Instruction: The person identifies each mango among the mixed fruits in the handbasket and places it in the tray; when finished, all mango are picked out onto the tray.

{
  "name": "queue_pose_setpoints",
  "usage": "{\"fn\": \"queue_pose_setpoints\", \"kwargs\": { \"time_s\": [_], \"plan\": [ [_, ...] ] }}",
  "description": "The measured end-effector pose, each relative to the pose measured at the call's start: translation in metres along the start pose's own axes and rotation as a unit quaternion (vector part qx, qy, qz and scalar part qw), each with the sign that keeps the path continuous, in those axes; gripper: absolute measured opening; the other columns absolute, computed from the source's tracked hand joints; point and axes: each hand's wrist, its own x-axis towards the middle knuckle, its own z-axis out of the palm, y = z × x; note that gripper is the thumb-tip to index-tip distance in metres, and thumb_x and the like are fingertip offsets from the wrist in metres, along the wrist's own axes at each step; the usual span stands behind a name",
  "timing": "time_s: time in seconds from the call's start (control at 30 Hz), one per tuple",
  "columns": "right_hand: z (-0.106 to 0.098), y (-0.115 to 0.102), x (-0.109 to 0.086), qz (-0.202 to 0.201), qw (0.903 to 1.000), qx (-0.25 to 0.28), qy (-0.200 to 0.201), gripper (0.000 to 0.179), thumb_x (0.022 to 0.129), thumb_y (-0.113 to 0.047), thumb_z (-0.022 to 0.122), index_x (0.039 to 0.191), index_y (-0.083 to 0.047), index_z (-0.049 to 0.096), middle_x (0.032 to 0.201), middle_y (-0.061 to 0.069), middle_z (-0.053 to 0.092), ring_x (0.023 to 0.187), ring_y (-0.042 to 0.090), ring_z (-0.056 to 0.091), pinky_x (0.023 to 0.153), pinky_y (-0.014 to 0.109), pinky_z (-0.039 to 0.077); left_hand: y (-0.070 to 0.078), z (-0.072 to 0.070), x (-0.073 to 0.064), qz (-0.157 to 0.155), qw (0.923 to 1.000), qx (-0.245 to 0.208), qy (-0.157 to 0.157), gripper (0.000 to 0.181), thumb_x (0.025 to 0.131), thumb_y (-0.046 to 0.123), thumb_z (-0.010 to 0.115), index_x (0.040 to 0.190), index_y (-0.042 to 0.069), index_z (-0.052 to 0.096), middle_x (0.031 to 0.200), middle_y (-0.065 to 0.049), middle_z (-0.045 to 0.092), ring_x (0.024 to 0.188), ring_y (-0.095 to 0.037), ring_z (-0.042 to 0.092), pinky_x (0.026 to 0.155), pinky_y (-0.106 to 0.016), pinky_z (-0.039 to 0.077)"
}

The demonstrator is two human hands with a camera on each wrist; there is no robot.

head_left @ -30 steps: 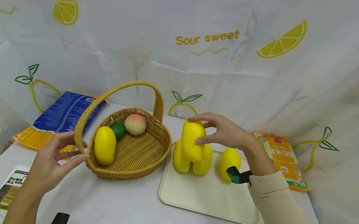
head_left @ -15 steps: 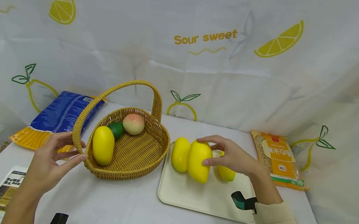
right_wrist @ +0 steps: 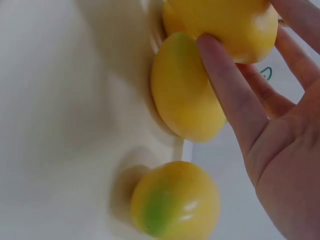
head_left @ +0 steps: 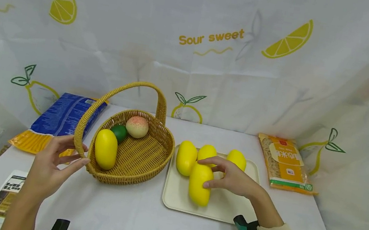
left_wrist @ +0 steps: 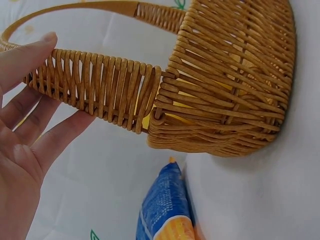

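Observation:
My left hand (head_left: 53,164) pinches the lower end of the handle (left_wrist: 95,85) of a wicker basket (head_left: 141,156), thumb on one side and fingers on the other. A yellow mango (head_left: 105,149), a dark green fruit (head_left: 119,133) and a peach (head_left: 137,127) lie in the basket. My right hand (head_left: 232,179) grips another mango (head_left: 200,185) between thumb and fingers over the cream tray (head_left: 227,212); whether this mango touches the tray, I cannot tell. Behind it on the tray rest a left mango (head_left: 186,158), a middle mango (head_left: 207,153) and a right mango (head_left: 237,159).
A blue and orange bag (head_left: 64,116) lies behind my left hand. An orange and clear food packet (head_left: 285,163) lies at the back right. A flat white and brown packet (head_left: 4,197) is at the front left. A white printed cloth (head_left: 198,73) hangs behind the table.
My right hand has lowered the mango and brought it toward the front of the tray, uncovering the mangoes behind. The left hand stays at the basket handle.

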Motion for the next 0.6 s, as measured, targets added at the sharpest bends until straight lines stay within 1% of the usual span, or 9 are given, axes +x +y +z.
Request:
{"fn": "queue_pose_setpoints", "kwargs": {
  "time_s": [0.03, 0.13, 0.27, 0.33, 0.5, 0.6],
  "plan": [
    [0.002, 0.0, -0.001, -0.004, 1.0, -0.001, -0.002, 0.058, 0.088, -0.03, 0.08, 0.141, -0.019, 0.059, 0.151, 0.01, 0.053, 0.13, 0.039, 0.052, 0.111, 0.067, 0.042, 0.0, 0.0, 0.0, -0.002, 1.0, 0.001, 0.0, 0.07, 0.068, -0.027, 0.077, 0.131, -0.006, 0.054, 0.11, 0.017, 0.063, 0.105, 0.006, 0.062, 0.085, -0.004, 0.054],
    [0.007, 0.001, -0.002, -0.004, 1.0, -0.001, -0.004, 0.059, 0.088, -0.031, 0.081, 0.141, -0.018, 0.059, 0.149, 0.009, 0.056, 0.127, 0.036, 0.054, 0.11, 0.064, 0.043, 0.001, 0.0, 0.0, -0.005, 1.0, 0.004, -0.001, 0.07, 0.069, -0.027, 0.076, 0.132, -0.005, 0.054, 0.11, 0.018, 0.063, 0.106, 0.006, 0.062, 0.085, -0.004, 0.054],
    [0.012, 0.004, -0.002, -0.003, 1.0, -0.005, -0.003, 0.059, 0.087, -0.031, 0.081, 0.141, -0.017, 0.059, 0.147, 0.008, 0.058, 0.123, 0.033, 0.056, 0.109, 0.06, 0.045, -0.001, 0.0, 0.0, 0.003, 1.0, -0.004, 0.0, 0.07, 0.068, -0.028, 0.077, 0.131, -0.007, 0.054, 0.11, 0.017, 0.064, 0.105, 0.005, 0.063, 0.085, -0.004, 0.054],
    [0.014, 0.006, -0.003, -0.007, 1.0, -0.004, -0.002, 0.06, 0.087, -0.03, 0.082, 0.141, -0.016, 0.059, 0.147, 0.009, 0.058, 0.124, 0.034, 0.056, 0.11, 0.06, 0.045, -0.002, 0.0, 0.0, 0.007, 0.9999, -0.009, 0.001, 0.07, 0.067, -0.028, 0.077, 0.131, -0.008, 0.054, 0.11, 0.016, 0.064, 0.105, 0.005, 0.063, 0.085, -0.004, 0.054],
    [0.019, 0.007, -0.005, -0.032, 0.9995, -0.003, -0.002, 0.061, 0.086, -0.029, 0.082, 0.14, -0.014, 0.059, 0.147, 0.009, 0.059, 0.128, 0.035, 0.056, 0.111, 0.062, 0.045, -0.002, 0.0, 0.0, 0.006, 1.0, -0.007, 0.002, 0.07, 0.067, -0.028, 0.077, 0.13, -0.007, 0.054, 0.11, 0.016, 0.064, 0.105, 0.005, 0.063, 0.085, -0.005, 0.055],
    [0.02, 0.007, -0.005, -0.05, 0.9986, -0.017, 0.002, 0.061, 0.086, -0.029, 0.082, 0.14, -0.012, 0.059, 0.145, 0.01, 0.06, 0.129, 0.034, 0.057, 0.11, 0.061, 0.047, -0.002, 0.0, 0.0, 0.004, 1.0, -0.006, 0.002, 0.071, 0.067, -0.028, 0.077, 0.131, -0.007, 0.054, 0.11, 0.016, 0.064, 0.105, 0.005, 0.063, 0.085, -0.005, 0.055]
  ]
}}
